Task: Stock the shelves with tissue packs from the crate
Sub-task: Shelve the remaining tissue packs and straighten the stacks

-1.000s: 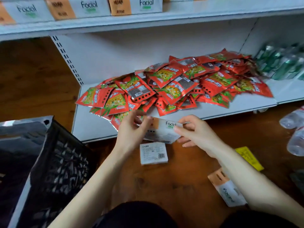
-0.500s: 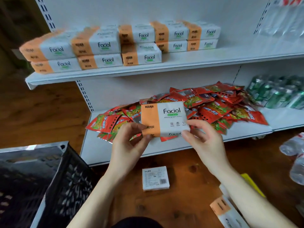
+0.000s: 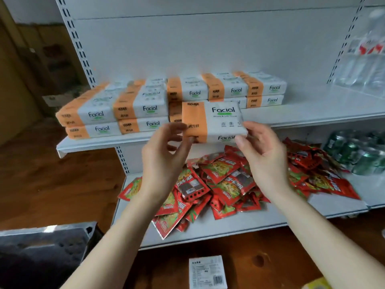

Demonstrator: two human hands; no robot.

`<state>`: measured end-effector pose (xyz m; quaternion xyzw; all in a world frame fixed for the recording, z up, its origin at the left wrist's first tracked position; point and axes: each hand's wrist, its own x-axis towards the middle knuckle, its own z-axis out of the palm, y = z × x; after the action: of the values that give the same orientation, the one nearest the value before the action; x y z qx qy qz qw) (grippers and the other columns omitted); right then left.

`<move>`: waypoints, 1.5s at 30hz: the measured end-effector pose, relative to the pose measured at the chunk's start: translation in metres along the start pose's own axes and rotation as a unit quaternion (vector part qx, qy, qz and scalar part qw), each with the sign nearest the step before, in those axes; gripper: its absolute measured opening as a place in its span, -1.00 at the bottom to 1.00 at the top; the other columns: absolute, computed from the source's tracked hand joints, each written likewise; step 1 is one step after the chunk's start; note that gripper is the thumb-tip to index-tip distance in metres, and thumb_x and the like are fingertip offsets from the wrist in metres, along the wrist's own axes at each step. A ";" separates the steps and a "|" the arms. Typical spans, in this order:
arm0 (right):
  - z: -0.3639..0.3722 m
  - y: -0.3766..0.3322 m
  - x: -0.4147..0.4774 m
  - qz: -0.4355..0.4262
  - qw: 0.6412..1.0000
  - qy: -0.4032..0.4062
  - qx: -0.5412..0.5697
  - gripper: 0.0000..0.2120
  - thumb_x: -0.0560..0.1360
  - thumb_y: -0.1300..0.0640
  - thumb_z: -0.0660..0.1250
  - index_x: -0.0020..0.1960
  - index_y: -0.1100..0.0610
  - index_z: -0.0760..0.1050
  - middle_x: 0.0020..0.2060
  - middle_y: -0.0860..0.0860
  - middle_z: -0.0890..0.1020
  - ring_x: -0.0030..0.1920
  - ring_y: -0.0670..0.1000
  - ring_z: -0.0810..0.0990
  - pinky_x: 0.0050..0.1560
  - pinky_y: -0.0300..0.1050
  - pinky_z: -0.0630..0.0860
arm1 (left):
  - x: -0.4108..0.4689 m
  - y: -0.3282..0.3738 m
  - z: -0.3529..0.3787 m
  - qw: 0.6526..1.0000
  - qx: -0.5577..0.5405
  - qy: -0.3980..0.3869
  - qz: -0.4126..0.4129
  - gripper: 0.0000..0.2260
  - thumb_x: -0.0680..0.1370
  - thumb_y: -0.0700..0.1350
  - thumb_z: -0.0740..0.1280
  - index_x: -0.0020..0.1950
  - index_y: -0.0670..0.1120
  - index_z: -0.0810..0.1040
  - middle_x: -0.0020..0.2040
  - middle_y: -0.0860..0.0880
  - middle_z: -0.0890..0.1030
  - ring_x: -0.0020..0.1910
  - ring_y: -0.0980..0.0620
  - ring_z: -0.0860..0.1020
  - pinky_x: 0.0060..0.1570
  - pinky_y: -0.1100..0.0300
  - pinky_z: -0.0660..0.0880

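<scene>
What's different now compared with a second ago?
The left hand and right hand lifted the tissue pack from lower-shelf height up before the stacked packs on the upper shelf. Both still grip its ends; the red snack packets and the white pack on the floor stayed put.

Tissue packs [image 3: 145, 109] stacked on upper shelf [image 3: 312, 113], snack packets [image 3: 225, 184] on shelf below, crate [image 3: 41, 253] lower left

This is looking like a shop: white slotted metal shelving [image 3: 93, 143] is standing behind the fingers [image 3: 257, 130], stacked tissue packs [image 3: 143, 109] are lining it just beyond them, red snack packets [image 3: 227, 178] are heaping below them, and green cans [image 3: 354, 151] are sitting to their right.
</scene>
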<state>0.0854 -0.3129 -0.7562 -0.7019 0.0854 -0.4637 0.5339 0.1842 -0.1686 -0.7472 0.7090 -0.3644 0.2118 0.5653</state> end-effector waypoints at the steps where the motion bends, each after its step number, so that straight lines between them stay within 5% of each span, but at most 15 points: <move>1: 0.006 -0.001 0.013 -0.007 1.000 0.006 -0.005 -0.68 0.48 0.29 0.34 0.00 -0.14 0.44 -0.03 -0.22 0.58 0.01 -0.26 0.58 0.05 -0.37 0.49 | 0.014 0.001 -0.001 1.000 0.025 0.007 0.014 -0.83 0.46 -0.21 0.41 0.01 -0.04 0.54 -0.15 0.10 0.57 -0.21 0.29 0.53 -0.24 0.46 0.41; 8: 0.046 0.015 0.082 0.005 0.999 0.014 -0.039 -0.75 0.50 0.30 0.30 0.16 0.13 0.48 0.00 -0.08 0.56 0.05 -0.14 0.52 0.07 -0.43 0.42 | 0.083 -0.026 0.000 0.960 0.251 0.013 0.127 -0.83 0.47 -0.16 0.38 0.01 -0.20 0.63 -0.10 -0.14 0.64 -0.10 -0.17 0.55 -0.14 0.19 0.31; 14: 0.061 0.028 0.096 0.027 0.994 -0.014 -0.108 -0.69 0.51 0.25 0.29 0.25 0.16 0.46 0.08 -0.02 0.56 0.09 -0.11 0.49 0.14 -0.27 0.39 | 0.095 -0.047 0.000 0.917 0.350 -0.013 0.192 -0.80 0.39 -0.14 0.34 -0.12 -0.24 0.65 -0.13 -0.22 0.62 -0.17 -0.24 0.55 -0.23 0.00 0.51; 18: 0.062 0.032 0.093 0.024 0.991 -0.029 -0.132 -0.64 0.51 0.24 0.30 0.30 0.14 0.42 0.20 0.02 0.54 0.18 -0.04 0.49 0.22 -0.16 0.42 | 0.090 -0.057 -0.002 0.891 0.404 -0.021 0.205 -0.70 0.32 -0.11 0.39 0.01 -0.19 0.62 -0.02 -0.24 0.59 -0.11 -0.27 0.55 -0.18 -0.03 0.49; 31: 0.060 0.028 0.086 0.042 0.992 -0.008 -0.115 -0.55 0.50 0.25 0.32 0.37 0.16 0.34 0.22 0.03 0.52 0.17 -0.10 0.48 0.17 -0.32 0.37 | 0.081 -0.057 0.005 0.905 0.375 -0.003 0.201 -0.65 0.35 -0.12 0.38 0.11 -0.18 0.51 0.01 -0.23 0.59 -0.03 -0.27 0.54 -0.10 -0.05 0.47; 36: 0.052 0.025 0.053 0.006 0.994 0.050 -0.095 -0.75 0.50 0.27 0.32 0.17 0.22 0.48 0.04 0.00 0.57 0.07 -0.11 0.53 -0.02 -0.51 0.41 | 0.040 -0.047 0.023 0.950 0.235 0.021 0.205 -0.76 0.50 -0.11 0.27 0.05 -0.23 0.57 -0.04 -0.20 0.60 -0.04 -0.11 0.45 -0.09 0.11 0.34; 42: 0.037 0.063 -0.044 -0.003 0.997 0.023 -0.080 -0.86 0.50 0.26 0.28 0.04 0.11 0.48 -0.11 -0.21 0.54 -0.08 -0.38 0.51 -0.02 -0.49 0.40 | -0.056 -0.050 0.046 0.986 0.111 -0.033 0.117 -0.79 0.53 -0.13 0.25 -0.02 -0.23 0.59 -0.15 -0.14 0.60 -0.15 -0.05 0.48 -0.13 0.14 0.41; 45: 0.026 0.101 -0.102 0.081 0.993 -0.030 -0.074 -0.80 0.51 0.29 0.26 0.01 0.01 0.46 -0.11 -0.21 0.55 -0.10 -0.38 0.52 -0.06 -0.49 0.42 | -0.112 -0.072 0.054 0.990 0.103 -0.084 0.055 -0.80 0.52 -0.13 0.24 -0.04 -0.22 0.58 -0.17 -0.12 0.59 -0.17 -0.03 0.48 -0.14 0.18 0.39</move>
<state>0.0860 -0.2750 -0.8969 -0.7439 0.1605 -0.3898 0.5185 0.1603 -0.1825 -0.8885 0.7577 -0.4254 0.2191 0.4438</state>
